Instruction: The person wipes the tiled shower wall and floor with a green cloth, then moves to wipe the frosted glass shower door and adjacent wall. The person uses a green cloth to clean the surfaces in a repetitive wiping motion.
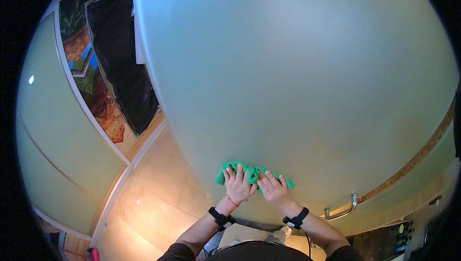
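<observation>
A bunched green cloth [236, 165] lies pressed flat against a large frosted glass panel [288, 80]. My left hand [237, 187] holds its left part, fingers spread and pointing up. On the cloth's right part rests my right hand [274, 190], its fingers slanting up and left. Both hands are close together, near the panel's lower left area. Each wrist wears a black strap, and a thin red band circles the left one. The palms' contact with the cloth is hidden behind the backs of the hands.
A bent metal handle [342, 208] juts out at the lower right, beside a brown strip [414, 169]. Left of the panel stand a black covered board [119, 55] and another frosted panel [61, 116]. Pale floor tiles [155, 203] lie below.
</observation>
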A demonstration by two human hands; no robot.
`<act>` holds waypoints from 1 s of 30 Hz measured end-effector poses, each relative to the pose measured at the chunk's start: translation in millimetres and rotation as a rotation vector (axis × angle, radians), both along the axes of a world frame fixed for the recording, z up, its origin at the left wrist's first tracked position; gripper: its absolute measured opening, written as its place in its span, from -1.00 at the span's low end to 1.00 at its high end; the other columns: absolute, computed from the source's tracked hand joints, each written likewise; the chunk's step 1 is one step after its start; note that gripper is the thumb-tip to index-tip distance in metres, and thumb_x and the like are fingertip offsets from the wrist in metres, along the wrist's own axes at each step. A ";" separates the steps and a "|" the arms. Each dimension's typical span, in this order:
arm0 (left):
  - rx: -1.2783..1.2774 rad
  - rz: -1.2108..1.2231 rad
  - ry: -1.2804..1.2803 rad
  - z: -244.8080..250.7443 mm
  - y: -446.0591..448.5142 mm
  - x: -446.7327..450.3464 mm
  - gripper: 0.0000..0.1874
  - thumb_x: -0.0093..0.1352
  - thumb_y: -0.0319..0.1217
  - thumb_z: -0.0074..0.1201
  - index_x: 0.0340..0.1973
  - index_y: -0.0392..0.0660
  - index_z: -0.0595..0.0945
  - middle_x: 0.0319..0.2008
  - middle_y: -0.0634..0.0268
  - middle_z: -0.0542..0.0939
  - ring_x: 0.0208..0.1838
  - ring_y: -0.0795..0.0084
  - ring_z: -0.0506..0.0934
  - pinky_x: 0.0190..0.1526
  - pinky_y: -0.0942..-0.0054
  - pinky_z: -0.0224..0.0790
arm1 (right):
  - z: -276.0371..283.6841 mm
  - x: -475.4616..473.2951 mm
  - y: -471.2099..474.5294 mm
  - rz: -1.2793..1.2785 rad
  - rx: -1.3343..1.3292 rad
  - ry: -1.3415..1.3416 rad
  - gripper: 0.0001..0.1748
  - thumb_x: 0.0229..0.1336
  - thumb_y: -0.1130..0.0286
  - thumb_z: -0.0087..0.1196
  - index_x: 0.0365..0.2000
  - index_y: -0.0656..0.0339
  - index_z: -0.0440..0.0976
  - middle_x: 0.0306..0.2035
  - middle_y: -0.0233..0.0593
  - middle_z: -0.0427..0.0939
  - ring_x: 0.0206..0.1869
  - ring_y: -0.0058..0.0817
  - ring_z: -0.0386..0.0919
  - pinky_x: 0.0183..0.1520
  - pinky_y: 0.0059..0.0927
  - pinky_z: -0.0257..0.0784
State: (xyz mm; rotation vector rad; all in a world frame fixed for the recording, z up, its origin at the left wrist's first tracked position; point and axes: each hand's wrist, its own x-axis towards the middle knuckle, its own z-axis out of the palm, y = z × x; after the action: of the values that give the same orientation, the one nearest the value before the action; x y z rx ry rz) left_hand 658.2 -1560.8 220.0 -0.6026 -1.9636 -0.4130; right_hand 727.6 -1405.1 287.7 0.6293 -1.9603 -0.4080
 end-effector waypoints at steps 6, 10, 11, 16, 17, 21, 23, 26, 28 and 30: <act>0.242 -0.035 0.048 64.2 -12.3 -16.0 -0.31 0.38 -0.05 -0.06 0.31 -0.18 0.29 0.44 -0.30 -0.01 0.45 -0.59 -0.24 0.35 -0.48 -0.40 | 50.7 -13.4 -27.9 -0.051 -0.097 -0.097 -0.50 0.31 0.28 -0.14 0.23 0.04 0.39 0.36 -0.45 0.29 0.46 -0.43 0.12 0.49 -0.06 -0.36; 0.289 0.056 0.028 116.5 -33.5 -30.1 -0.37 0.43 -0.12 -0.11 0.34 -0.16 0.26 0.45 -0.33 -0.07 0.47 -0.55 -0.27 0.37 -0.45 -0.42 | 90.9 -31.9 -60.5 0.056 -0.221 0.036 -0.57 0.30 0.33 -0.09 0.14 0.10 0.48 0.27 -0.37 0.42 0.41 -0.37 0.22 0.49 -0.05 -0.27; 0.279 0.035 0.099 111.9 -36.1 -30.8 -0.38 0.44 -0.14 -0.12 0.34 -0.15 0.26 0.45 -0.33 -0.08 0.47 -0.54 -0.26 0.37 -0.45 -0.41 | 88.1 -34.0 -63.6 0.065 -0.180 0.025 -0.57 0.30 0.34 -0.09 0.14 0.10 0.48 0.27 -0.37 0.41 0.40 -0.38 0.23 0.49 -0.06 -0.28; 0.313 0.017 -0.017 12.7 -34.8 -25.5 -0.35 0.43 -0.17 -0.09 0.38 -0.09 0.20 0.47 -0.30 -0.16 0.47 -0.53 -0.26 0.36 -0.48 -0.37 | 12.4 -40.5 -57.5 0.123 0.047 -0.089 -0.56 0.27 0.36 -0.08 0.14 0.14 0.47 0.27 -0.35 0.42 0.40 -0.40 0.23 0.49 -0.09 -0.27; 0.312 -0.021 -0.036 -9.2 -34.0 -21.6 -0.34 0.43 -0.17 -0.08 0.39 -0.08 0.18 0.47 -0.30 -0.17 0.47 -0.53 -0.27 0.35 -0.49 -0.37 | -5.6 -39.6 -55.5 0.148 0.077 -0.139 -0.56 0.26 0.37 -0.07 0.14 0.14 0.47 0.27 -0.34 0.41 0.40 -0.40 0.23 0.49 -0.10 -0.25; 0.308 -0.016 -0.089 -35.8 -37.4 -12.2 -0.28 0.43 -0.17 -0.07 0.43 -0.09 0.08 0.48 -0.27 -0.18 0.46 -0.56 -0.26 0.35 -0.49 -0.36 | -27.7 -32.8 -47.4 0.257 0.066 -0.236 -0.55 0.25 0.41 -0.08 0.15 0.17 0.46 0.27 -0.31 0.41 0.40 -0.37 0.24 0.47 -0.12 -0.17; 0.331 -0.007 -0.051 -4.4 -40.2 -17.1 -0.26 0.43 -0.17 -0.08 0.44 -0.11 0.06 0.48 -0.26 -0.16 0.46 -0.57 -0.26 0.36 -0.47 -0.35 | -5.8 -32.0 -56.6 0.233 -0.017 -0.312 -0.55 0.25 0.42 -0.09 0.15 0.18 0.45 0.27 -0.30 0.41 0.40 -0.36 0.24 0.46 -0.14 -0.13; 0.331 0.024 0.081 75.8 -64.1 -38.4 -0.29 0.44 -0.16 -0.08 0.44 -0.08 0.10 0.47 -0.25 -0.09 0.46 -0.54 -0.25 0.37 -0.42 -0.32 | 49.4 -43.3 -84.1 0.164 -0.154 -0.218 -0.50 0.29 0.34 -0.12 0.23 0.13 0.37 0.35 -0.31 0.32 0.44 -0.40 0.17 0.47 -0.14 -0.15; 0.319 0.052 0.139 119.6 -84.3 -49.0 -0.29 0.43 -0.17 -0.04 0.43 -0.07 0.13 0.47 -0.24 -0.08 0.47 -0.51 -0.23 0.39 -0.39 -0.31 | 81.8 -55.6 -103.1 0.227 -0.257 -0.056 -0.50 0.30 0.34 -0.13 0.24 0.09 0.37 0.35 -0.31 0.31 0.44 -0.41 0.17 0.48 -0.13 -0.16; 0.343 0.110 0.124 136.8 -95.6 -55.7 -0.28 0.42 -0.19 0.01 0.43 -0.09 0.14 0.48 -0.22 -0.07 0.49 -0.47 -0.22 0.40 -0.35 -0.30 | 94.7 -61.9 -119.1 0.234 -0.268 -0.008 -0.53 0.30 0.34 -0.11 0.21 0.04 0.41 0.32 -0.32 0.35 0.41 -0.40 0.21 0.47 -0.13 -0.16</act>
State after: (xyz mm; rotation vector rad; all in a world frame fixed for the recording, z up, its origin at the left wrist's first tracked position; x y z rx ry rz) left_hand 602.5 -1656.4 356.8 -0.2920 -1.7461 -0.6118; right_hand 665.7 -1524.2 382.4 0.6755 -1.8804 0.0029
